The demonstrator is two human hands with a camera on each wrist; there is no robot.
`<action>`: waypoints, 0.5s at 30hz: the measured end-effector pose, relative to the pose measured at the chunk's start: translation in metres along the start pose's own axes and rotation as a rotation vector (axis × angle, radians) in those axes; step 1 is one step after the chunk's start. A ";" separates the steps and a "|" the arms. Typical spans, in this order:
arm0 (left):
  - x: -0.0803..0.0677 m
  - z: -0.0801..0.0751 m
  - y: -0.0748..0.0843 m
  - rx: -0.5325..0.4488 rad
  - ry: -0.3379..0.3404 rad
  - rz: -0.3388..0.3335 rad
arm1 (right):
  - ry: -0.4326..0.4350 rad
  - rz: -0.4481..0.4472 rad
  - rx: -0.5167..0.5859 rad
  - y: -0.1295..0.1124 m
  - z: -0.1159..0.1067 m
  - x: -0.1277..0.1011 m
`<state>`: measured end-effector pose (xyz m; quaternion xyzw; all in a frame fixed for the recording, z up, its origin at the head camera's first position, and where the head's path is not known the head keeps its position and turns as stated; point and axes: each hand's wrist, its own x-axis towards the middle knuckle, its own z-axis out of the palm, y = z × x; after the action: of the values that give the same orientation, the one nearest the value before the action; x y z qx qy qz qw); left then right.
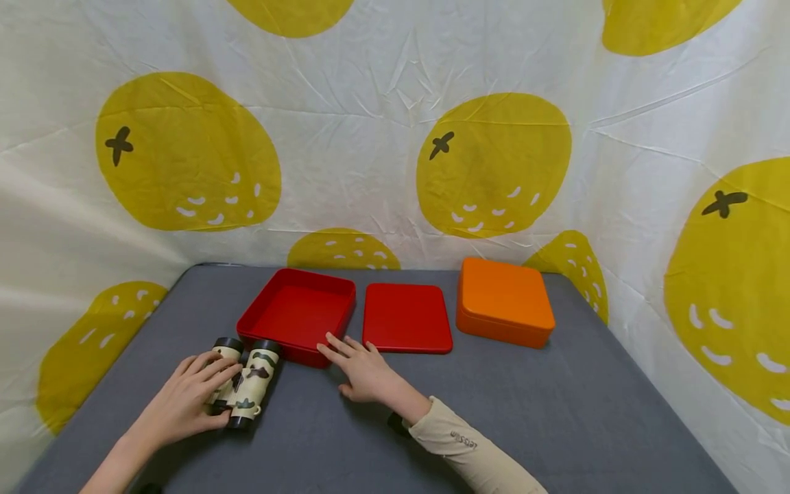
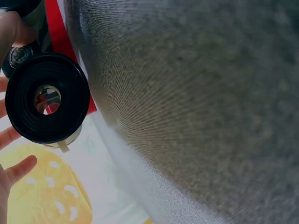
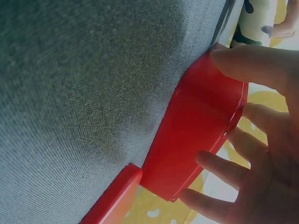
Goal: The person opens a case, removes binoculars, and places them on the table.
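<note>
Resting on camouflage binoculars (image 1: 245,381), left hand (image 1: 185,401) curled over the barrels, right hand (image 1: 364,370) flat, fingers straight, touching open red box (image 1: 297,314), red lid (image 1: 406,318) beside, grey table (image 1: 555,412).

Camouflage-patterned binoculars (image 1: 245,382) with black rims, red box (image 1: 298,313), red lid (image 1: 407,318), orange box (image 1: 504,300), grey table (image 1: 555,405), yellow-fruit white backdrop (image 1: 370,137)

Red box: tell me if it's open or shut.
Open. The red box shows its empty inside, and its lid lies flat beside it on the table.
</note>
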<state>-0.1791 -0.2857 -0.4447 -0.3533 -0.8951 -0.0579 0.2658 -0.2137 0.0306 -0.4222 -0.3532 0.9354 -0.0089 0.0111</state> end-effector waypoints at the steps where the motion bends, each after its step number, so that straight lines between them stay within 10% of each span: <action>1: 0.001 0.000 0.000 0.001 -0.005 0.002 | -0.001 0.002 0.001 0.000 0.000 0.000; 15: 0.003 0.005 -0.002 0.038 -0.089 0.006 | -0.011 0.002 -0.015 -0.001 -0.001 0.000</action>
<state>-0.1839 -0.2842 -0.4470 -0.3532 -0.9058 -0.0245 0.2327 -0.2135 0.0299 -0.4213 -0.3525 0.9357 -0.0002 0.0138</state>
